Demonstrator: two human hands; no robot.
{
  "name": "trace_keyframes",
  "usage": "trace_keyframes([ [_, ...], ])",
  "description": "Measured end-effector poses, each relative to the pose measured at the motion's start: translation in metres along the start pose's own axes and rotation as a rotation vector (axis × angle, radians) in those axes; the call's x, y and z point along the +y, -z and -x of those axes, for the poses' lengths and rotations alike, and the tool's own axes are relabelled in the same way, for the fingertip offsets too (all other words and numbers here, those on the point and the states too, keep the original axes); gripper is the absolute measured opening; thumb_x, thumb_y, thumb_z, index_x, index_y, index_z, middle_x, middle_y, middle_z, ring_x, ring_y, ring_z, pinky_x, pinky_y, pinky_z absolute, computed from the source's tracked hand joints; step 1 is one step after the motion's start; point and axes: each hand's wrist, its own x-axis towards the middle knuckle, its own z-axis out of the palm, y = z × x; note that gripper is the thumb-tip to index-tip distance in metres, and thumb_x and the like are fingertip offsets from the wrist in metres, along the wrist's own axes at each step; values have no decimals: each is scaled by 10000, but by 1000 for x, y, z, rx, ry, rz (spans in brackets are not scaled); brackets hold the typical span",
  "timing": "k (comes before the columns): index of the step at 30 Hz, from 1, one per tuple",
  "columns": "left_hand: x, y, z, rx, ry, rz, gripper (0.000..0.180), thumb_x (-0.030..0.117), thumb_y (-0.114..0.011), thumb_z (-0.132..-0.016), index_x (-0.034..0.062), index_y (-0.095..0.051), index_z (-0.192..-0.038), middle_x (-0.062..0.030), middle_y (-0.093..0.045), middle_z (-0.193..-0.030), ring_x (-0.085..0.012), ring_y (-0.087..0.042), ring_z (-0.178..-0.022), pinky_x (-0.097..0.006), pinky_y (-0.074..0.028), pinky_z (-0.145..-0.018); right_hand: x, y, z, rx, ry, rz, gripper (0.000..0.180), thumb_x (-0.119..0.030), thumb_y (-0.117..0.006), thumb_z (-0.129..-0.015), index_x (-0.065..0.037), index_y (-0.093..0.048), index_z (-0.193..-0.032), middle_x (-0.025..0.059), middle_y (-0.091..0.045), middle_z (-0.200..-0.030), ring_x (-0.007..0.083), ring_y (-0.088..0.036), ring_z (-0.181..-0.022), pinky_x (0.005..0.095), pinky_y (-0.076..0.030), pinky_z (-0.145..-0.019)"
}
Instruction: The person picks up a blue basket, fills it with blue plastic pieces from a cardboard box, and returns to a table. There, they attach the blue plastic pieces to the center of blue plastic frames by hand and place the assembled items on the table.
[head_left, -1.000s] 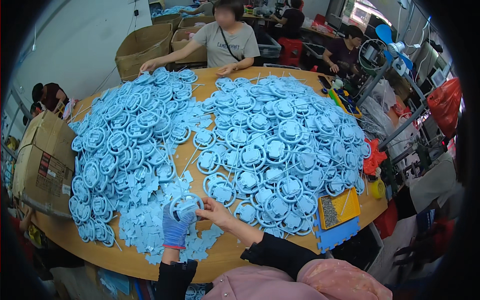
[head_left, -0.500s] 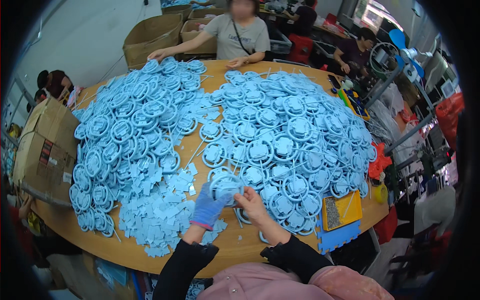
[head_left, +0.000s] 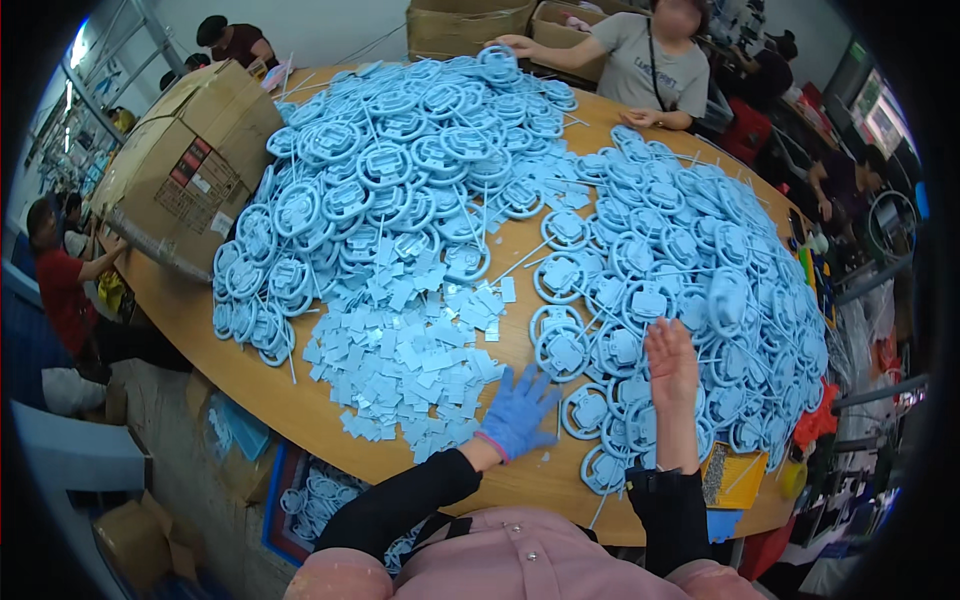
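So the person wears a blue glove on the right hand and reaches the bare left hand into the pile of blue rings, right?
Not quite: the head view shows the blue glove on the left hand, beside the small flat blue pieces. The bare one is the right hand, reaching onto the pile of blue rings.

Both forearms are seen entering from the lower edge of the frame, each covered by a black sleeve down to the wrist. The left hand (head_left: 517, 413), worn inside a blue glove, is placed just below the centre of the frame; its fingers (head_left: 540, 385) are spread wide and laid flat, palm down, pointing toward the upper right. The right hand (head_left: 672, 362) is bare and is held slightly right of centre, palm down, with the fingers kept together and stretched straight toward the top of the frame. Nothing is gripped by either hand.
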Motion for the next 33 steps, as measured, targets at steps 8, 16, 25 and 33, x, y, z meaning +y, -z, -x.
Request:
trace_keyframes([
  [8,-73,-37,36,-50,-10,-64,497,430,-502,-895,193,-494,-1332,-119,-418,-1422,-354,-314,-1350,-619,-171,-1078,138,-116,-34,-757,128,1230,452,-217,-713,-781,-9,-562,-1153,156,-637,-1016,273,-624,-943,342,-505,-823],
  [16,-151,-7,44,75,186,-211,420,372,-532,-885,192,-558,-1264,-62,-494,-1358,-393,-353,-1300,-631,-208,-1050,219,-174,-34,-765,545,1591,463,-299,-751,-717,-4,-570,-1025,177,-564,-1009,345,-571,-924,439,-485,-773],
  [25,-135,20,24,173,229,-119,453,348,-633,-810,127,-598,-1204,-134,-517,-1298,-377,-442,-1216,-597,-247,-1032,243,-200,-115,-310,205,1336,486,-285,-719,-757,48,-567,-1076,225,-633,-1003,315,-639,-859,413,-506,-742],
  [33,-122,42,19,512,329,-27,641,265,-722,-712,84,-468,-1273,-204,-402,-1348,-413,-377,-1246,-562,-273,-1025,204,-162,6,-508,-342,763,342,-191,-661,-806,25,-602,-1065,84,-634,-781,129,-597,-642,296,-490,-536],
])
